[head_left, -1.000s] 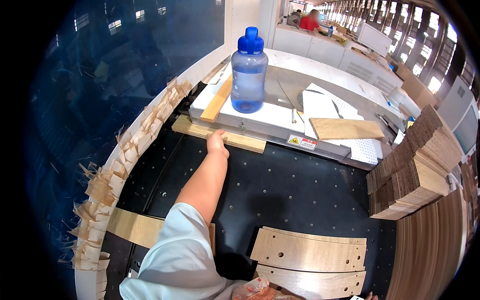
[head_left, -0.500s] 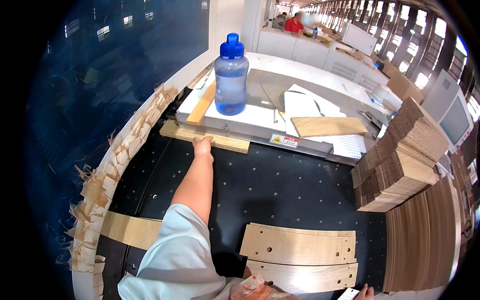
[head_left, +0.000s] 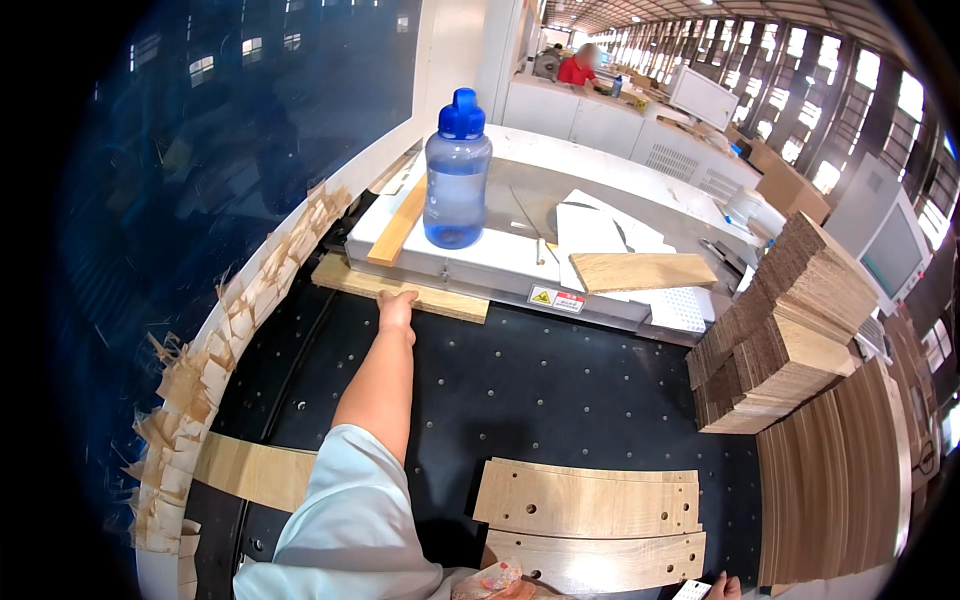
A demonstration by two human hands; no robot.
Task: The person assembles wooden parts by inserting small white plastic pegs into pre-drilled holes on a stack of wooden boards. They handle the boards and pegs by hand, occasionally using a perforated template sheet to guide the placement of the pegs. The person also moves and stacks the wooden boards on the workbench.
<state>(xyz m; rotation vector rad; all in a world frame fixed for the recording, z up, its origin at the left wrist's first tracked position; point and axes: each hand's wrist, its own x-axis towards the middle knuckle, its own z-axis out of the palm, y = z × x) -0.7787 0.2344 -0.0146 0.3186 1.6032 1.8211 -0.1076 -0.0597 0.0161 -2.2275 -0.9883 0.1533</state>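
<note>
My left arm reaches forward across the black table to a light wooden strip [head_left: 450, 303] lying along the foot of the white machine beam. My left hand [head_left: 396, 312] is closed over the strip's near edge, its fingers partly hidden. At the lower edge, my right hand [head_left: 726, 588] shows only in part, fingers curled. Right beside it is a small white dotted card [head_left: 692, 591]; whether the hand holds it is unclear. Two light wooden panels with drilled holes, a far panel [head_left: 590, 498] and a near panel [head_left: 600, 557], lie in front of me.
A blue bottle [head_left: 456, 190] and a loose wooden piece [head_left: 640, 271] stand and lie on the white beam [head_left: 400, 262]. Stacked boards [head_left: 780, 345] rise at the right, beside more upright-edged panels [head_left: 830, 490]. Another strip [head_left: 255, 470] lies at left. A person in red [head_left: 577, 70] sits far back.
The whole view has shifted slightly, with the far things lower in the picture. My left hand stays on the wooden strip; my right hand remains at the lower edge.
</note>
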